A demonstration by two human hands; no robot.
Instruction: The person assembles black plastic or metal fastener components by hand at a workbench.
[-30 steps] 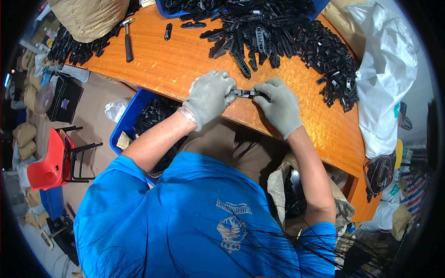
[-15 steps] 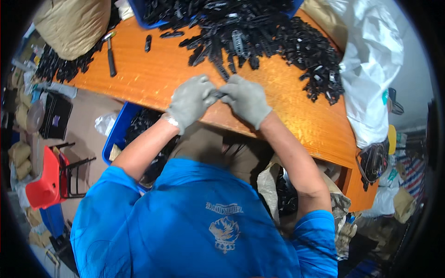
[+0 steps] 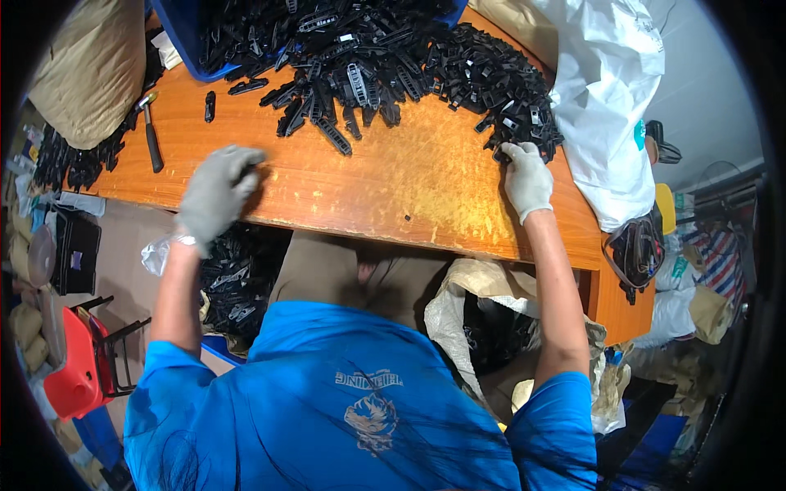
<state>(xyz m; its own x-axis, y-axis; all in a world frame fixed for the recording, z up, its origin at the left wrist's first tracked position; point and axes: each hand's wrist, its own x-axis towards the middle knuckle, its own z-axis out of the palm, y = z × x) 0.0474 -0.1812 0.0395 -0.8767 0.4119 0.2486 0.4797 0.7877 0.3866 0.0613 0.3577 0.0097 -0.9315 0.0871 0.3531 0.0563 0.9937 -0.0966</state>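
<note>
My left hand [image 3: 219,190], in a grey glove, hovers over the left front edge of the orange wooden table [image 3: 327,184]. Its thumb and fingers are apart, slightly blurred, and nothing shows between them. At the right, my gloved right hand [image 3: 526,178] has its fingers curled at the lower end of a heap of small black plastic parts [image 3: 483,74]. A dark piece shows at its fingertips. Longer ladder-like black plastic pieces [image 3: 356,82] lie heaped at the table's middle back, spilling from a blue bin [image 3: 187,49]. One tiny dark bit [image 3: 407,218] lies near the front edge.
A hammer [image 3: 152,139] and a single black piece [image 3: 210,106] lie at the left, by a big brown sack [image 3: 90,82]. A white sack [image 3: 610,98] stands right. Below the table are more black parts [image 3: 237,278] and an open pale sack [image 3: 446,307]. A red chair [image 3: 78,360] stands left.
My hands were together at the table's front edge around a small dark piece. They have parted: the left moved left, the right moved right to the heap of small parts. The view has shifted.
</note>
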